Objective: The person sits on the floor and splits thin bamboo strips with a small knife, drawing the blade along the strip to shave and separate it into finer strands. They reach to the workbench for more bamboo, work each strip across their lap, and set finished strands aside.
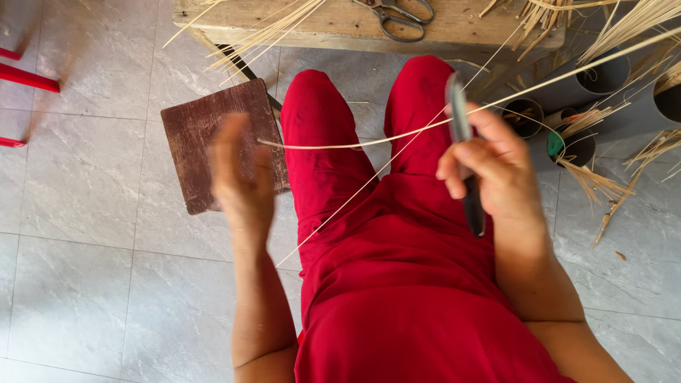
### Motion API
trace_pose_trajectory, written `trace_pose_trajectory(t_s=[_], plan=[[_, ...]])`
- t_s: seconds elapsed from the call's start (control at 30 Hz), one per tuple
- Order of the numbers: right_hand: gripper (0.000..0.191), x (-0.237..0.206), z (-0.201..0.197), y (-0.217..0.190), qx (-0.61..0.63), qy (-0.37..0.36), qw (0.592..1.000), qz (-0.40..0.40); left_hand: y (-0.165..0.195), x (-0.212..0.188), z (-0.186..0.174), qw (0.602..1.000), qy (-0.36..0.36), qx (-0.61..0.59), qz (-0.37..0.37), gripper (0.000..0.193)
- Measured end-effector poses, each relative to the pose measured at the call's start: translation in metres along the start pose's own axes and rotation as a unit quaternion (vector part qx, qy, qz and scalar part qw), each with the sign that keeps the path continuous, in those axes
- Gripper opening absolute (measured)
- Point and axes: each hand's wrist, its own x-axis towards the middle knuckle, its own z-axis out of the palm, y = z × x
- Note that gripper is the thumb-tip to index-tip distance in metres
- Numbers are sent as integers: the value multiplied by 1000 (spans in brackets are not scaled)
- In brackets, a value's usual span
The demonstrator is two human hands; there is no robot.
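Over the lap, at about three o'clock from the middle of the view, the right hand (489,167) is wrapped around a dark knife (464,152), blade pointing up toward twelve, handle end poking out below the fingers toward six. A long pale strip of bamboo (369,142) runs right across the blade there, touching it: one end stretches off to two o'clock, past the edge of the view, the other reaches to nine o'clock, ending just by the left hand (241,177). A second, thinner strip (340,209) slants from the knife down toward seven o'clock, across the red trousers (397,284).

That left hand is a blur, fingers up and loosely spread, palm turned inward; whether it pinches the strip's end I cannot tell. Behind it, on the grey tiled floor (85,248), lies a dark brown wooden board (206,135), its far corner tucked under the counter.

Up at twelve o'clock, the wooden counter (319,25) carries a pair of scissors (401,14) and loose bundles of pale splints (262,32) hanging over its edge. Over at two o'clock stand several grey tubes (603,74), open mouths up, more splints stuck in and strewn around them. Far out at nine o'clock, red bars (25,78) of some frame cut in from the edge.
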Motion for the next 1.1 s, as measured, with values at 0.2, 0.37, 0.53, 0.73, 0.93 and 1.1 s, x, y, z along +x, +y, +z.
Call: trace_pose_trajectory(t_s=[0.2, 0.37, 0.53, 0.73, 0.93, 1.1], plan=[[46, -1, 32, 21, -83, -90, 992, 38, 77, -14, 34, 916, -232, -304, -121, 26], [43, 3, 32, 25, -157, -76, 985, 8, 86, -9, 35, 905, -262, -283, -178, 18], [39, 6, 11, 14, -167, -15, 986, -15, 74, -10, 21, 916, -269, -246, -169, 15], [43, 1, -26, -2, -110, 85, 989, -52, 66, -8, 9, 933, -257, -202, -154, 14], [39, -7, -71, -9, -98, 159, 977, -102, 50, -7, -8, 940, -245, -188, -142, 13], [31, -13, -99, -22, -28, 195, 963, -183, 35, -6, -22, 946, -236, -162, -154, 13]])
